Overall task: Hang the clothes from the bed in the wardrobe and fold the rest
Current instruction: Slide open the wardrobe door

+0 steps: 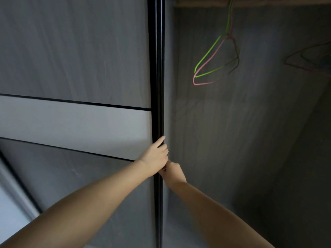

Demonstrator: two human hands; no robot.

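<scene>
A grey sliding wardrobe door [75,59] with a black edge strip [157,86] fills the left half of the view. My left hand [155,156] grips that black edge, fingers curled round it and thumb pointing up. Just below it, my right hand [173,173] holds the same edge from the inner side, its fingers hidden behind the strip. To the right the wardrobe interior [250,140] stands open and dark. A green wire hanger [209,56] and a pink wire hanger [202,83] hang together from above, both bare. No clothes or bed are in view.
More dim hangers [308,58] hang at the far right inside the wardrobe. A pale horizontal band [75,120] crosses the door. A light floor or wall strip [10,208] shows at the lower left.
</scene>
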